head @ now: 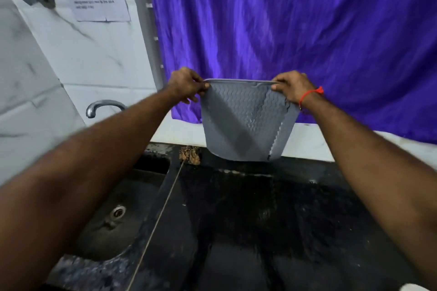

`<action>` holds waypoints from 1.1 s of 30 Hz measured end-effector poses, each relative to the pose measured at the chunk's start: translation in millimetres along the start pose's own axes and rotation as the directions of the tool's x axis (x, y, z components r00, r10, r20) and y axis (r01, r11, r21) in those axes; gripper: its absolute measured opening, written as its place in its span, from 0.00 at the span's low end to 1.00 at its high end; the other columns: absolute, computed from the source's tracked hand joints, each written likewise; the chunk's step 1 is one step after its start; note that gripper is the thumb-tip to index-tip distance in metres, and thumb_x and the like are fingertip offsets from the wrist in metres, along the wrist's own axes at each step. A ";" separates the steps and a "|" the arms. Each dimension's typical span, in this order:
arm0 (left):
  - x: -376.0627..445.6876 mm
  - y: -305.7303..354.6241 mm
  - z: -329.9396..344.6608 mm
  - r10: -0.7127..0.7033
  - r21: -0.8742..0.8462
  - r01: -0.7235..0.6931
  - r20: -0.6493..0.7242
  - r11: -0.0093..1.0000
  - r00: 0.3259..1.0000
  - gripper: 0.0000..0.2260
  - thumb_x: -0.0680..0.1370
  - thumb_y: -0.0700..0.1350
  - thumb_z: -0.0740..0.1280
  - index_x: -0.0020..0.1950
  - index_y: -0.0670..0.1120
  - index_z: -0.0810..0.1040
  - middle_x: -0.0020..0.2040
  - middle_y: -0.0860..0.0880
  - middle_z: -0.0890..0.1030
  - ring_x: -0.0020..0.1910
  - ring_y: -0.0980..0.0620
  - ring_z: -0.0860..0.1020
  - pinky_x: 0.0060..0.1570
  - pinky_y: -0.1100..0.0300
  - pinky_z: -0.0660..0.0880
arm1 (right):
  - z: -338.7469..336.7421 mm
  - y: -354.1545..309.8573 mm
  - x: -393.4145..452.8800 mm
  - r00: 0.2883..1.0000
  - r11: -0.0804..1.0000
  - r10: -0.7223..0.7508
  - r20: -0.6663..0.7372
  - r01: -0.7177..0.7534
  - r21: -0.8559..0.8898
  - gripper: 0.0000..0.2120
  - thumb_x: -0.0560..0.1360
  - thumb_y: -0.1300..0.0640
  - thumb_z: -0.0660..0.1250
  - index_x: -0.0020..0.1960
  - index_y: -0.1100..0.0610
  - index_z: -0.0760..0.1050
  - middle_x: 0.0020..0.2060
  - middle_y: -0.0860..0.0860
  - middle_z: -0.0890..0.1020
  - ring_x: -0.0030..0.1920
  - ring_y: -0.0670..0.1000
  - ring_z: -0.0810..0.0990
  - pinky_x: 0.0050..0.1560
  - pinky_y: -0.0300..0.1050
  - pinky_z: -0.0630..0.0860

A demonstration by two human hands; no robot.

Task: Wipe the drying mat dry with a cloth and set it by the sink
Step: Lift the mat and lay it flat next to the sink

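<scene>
The grey drying mat (243,125) with a wavy ribbed pattern hangs upright in the air above the back of the dark counter. My left hand (186,86) pinches its top left corner. My right hand (293,88), with a red thread on the wrist, pinches the top right corner. The mat's right edge is folded over. Its lower edge hangs just above the counter's back rim. No cloth is visible in either hand.
A dark sink (111,220) with a drain lies at lower left, under a chrome tap (101,106). A wet black counter (272,220) spreads to the right. A purple curtain (295,30) hangs behind. A brown scrubber (190,155) sits at the counter's back. A white object (411,287) peeks in at bottom right.
</scene>
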State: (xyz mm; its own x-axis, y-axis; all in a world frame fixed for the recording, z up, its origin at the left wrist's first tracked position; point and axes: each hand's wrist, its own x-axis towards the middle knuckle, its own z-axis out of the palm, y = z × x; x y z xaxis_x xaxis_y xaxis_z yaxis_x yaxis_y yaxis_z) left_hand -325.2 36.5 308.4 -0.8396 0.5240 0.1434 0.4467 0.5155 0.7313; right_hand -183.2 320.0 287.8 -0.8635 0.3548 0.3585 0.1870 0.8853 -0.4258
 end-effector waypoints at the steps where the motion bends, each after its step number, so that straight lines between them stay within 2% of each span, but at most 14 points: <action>1: 1.7 0.6 -7.9 -0.002 0.009 0.002 -0.003 1.000 1.000 0.07 0.78 0.48 0.72 0.42 0.48 0.80 0.40 0.45 0.85 0.28 0.51 0.81 0.22 0.65 0.72 | -2.2 -6.1 7.3 1.000 1.000 -0.022 0.018 0.022 -0.011 0.08 0.76 0.55 0.67 0.49 0.58 0.81 0.41 0.60 0.83 0.41 0.50 0.77 0.47 0.47 0.73; 3: 2.3 -0.8 -22.6 -0.003 0.016 0.003 -0.010 1.000 1.000 0.08 0.79 0.48 0.72 0.41 0.48 0.79 0.40 0.45 0.84 0.27 0.53 0.80 0.22 0.66 0.72 | -1.6 -17.0 18.3 0.998 0.998 -0.043 0.047 0.045 -0.037 0.07 0.76 0.56 0.68 0.50 0.57 0.82 0.42 0.59 0.83 0.42 0.49 0.76 0.43 0.42 0.69; 5: -1.1 -7.2 -34.4 -0.012 0.011 0.012 -0.026 1.000 1.000 0.07 0.79 0.48 0.72 0.41 0.49 0.79 0.39 0.46 0.84 0.28 0.51 0.81 0.25 0.64 0.73 | 4.4 -27.9 26.5 0.995 0.997 -0.061 0.078 0.065 -0.040 0.07 0.76 0.56 0.68 0.51 0.57 0.82 0.43 0.59 0.84 0.42 0.50 0.78 0.40 0.41 0.68; 7: -7.3 -21.5 -42.1 -0.028 -0.002 0.028 -0.033 1.000 0.999 0.07 0.78 0.48 0.72 0.42 0.49 0.80 0.38 0.46 0.84 0.30 0.50 0.82 0.27 0.63 0.74 | 15.7 -40.6 28.3 0.990 0.996 -0.080 0.114 0.085 -0.034 0.08 0.76 0.55 0.68 0.51 0.57 0.82 0.44 0.60 0.84 0.45 0.54 0.82 0.45 0.43 0.73; 9: -14.4 -42.2 -45.0 -0.039 0.011 0.040 -0.032 0.999 0.999 0.06 0.78 0.48 0.72 0.43 0.48 0.81 0.37 0.47 0.84 0.28 0.52 0.81 0.24 0.64 0.73 | 30.2 -50.6 24.3 0.985 0.994 -0.098 0.143 0.104 -0.040 0.09 0.77 0.55 0.67 0.53 0.57 0.82 0.46 0.59 0.84 0.49 0.55 0.82 0.51 0.44 0.73; 13: -27.5 -87.4 -48.3 -0.025 0.008 0.025 0.022 1.000 0.999 0.07 0.78 0.48 0.72 0.45 0.45 0.82 0.40 0.44 0.86 0.32 0.48 0.84 0.23 0.65 0.73 | 59.8 -63.6 13.0 0.978 0.989 -0.107 0.177 0.123 -0.085 0.09 0.76 0.55 0.68 0.53 0.56 0.82 0.48 0.56 0.84 0.51 0.52 0.81 0.50 0.42 0.70; 17: -31.2 -116.9 -51.8 0.004 -0.021 -0.003 0.070 1.000 0.998 0.09 0.79 0.46 0.71 0.50 0.40 0.83 0.43 0.41 0.86 0.38 0.41 0.86 0.24 0.63 0.74 | 77.4 -79.2 10.7 0.982 0.989 -0.065 0.176 0.087 -0.123 0.08 0.76 0.55 0.68 0.52 0.57 0.82 0.48 0.58 0.84 0.51 0.54 0.81 0.50 0.42 0.70; 21: -18.8 -121.2 -52.8 0.040 -0.060 -0.036 0.076 0.998 0.996 0.06 0.79 0.45 0.71 0.46 0.43 0.82 0.43 0.39 0.86 0.38 0.39 0.85 0.23 0.63 0.74 | 76.0 -85.8 17.2 0.990 0.990 -0.009 0.143 0.029 -0.137 0.09 0.76 0.56 0.68 0.53 0.58 0.82 0.49 0.57 0.84 0.53 0.54 0.81 0.51 0.41 0.69; 24: -7.7 -115.7 -51.3 0.041 -0.098 -0.034 0.066 0.995 0.997 0.06 0.79 0.44 0.71 0.47 0.42 0.83 0.42 0.40 0.85 0.37 0.39 0.85 0.24 0.61 0.76 | 73.0 -87.8 22.9 0.990 0.988 0.024 0.142 -0.002 -0.153 0.09 0.76 0.58 0.68 0.54 0.60 0.82 0.49 0.58 0.84 0.53 0.54 0.81 0.52 0.39 0.66; 28: 13.2 -103.2 -45.3 0.030 -0.097 -0.025 0.044 0.995 0.999 0.06 0.79 0.45 0.71 0.46 0.42 0.83 0.40 0.41 0.85 0.36 0.41 0.85 0.33 0.52 0.81 | 69.7 -79.8 38.8 0.994 0.988 0.071 0.084 -0.059 -0.141 0.09 0.75 0.57 0.69 0.53 0.58 0.82 0.49 0.57 0.85 0.52 0.56 0.81 0.58 0.46 0.73; 30: 25.0 -95.7 -42.5 0.009 -0.100 -0.006 0.029 0.995 1.000 0.07 0.79 0.45 0.71 0.48 0.41 0.84 0.40 0.41 0.85 0.35 0.43 0.85 0.32 0.53 0.81 | 66.7 -76.1 48.4 0.995 0.987 0.093 0.049 -0.085 -0.136 0.09 0.75 0.57 0.69 0.53 0.57 0.82 0.48 0.57 0.85 0.50 0.55 0.81 0.58 0.49 0.74; 33: 38.2 -81.0 -41.2 -0.014 -0.106 0.014 0.004 0.994 1.000 0.06 0.79 0.46 0.71 0.48 0.44 0.84 0.39 0.43 0.85 0.34 0.44 0.85 0.24 0.61 0.76 | 55.7 -73.1 62.2 0.995 0.987 0.101 0.020 -0.097 -0.129 0.08 0.75 0.57 0.69 0.53 0.56 0.82 0.45 0.57 0.84 0.42 0.52 0.79 0.52 0.47 0.76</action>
State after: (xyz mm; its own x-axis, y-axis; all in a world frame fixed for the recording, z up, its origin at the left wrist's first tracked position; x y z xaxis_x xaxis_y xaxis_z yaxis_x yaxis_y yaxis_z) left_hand -406.2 -13.2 282.1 -0.8443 0.5197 0.1306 0.3995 0.4480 0.7998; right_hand -276.6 260.7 295.0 -0.8494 0.4361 0.2973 0.3289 0.8778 -0.3481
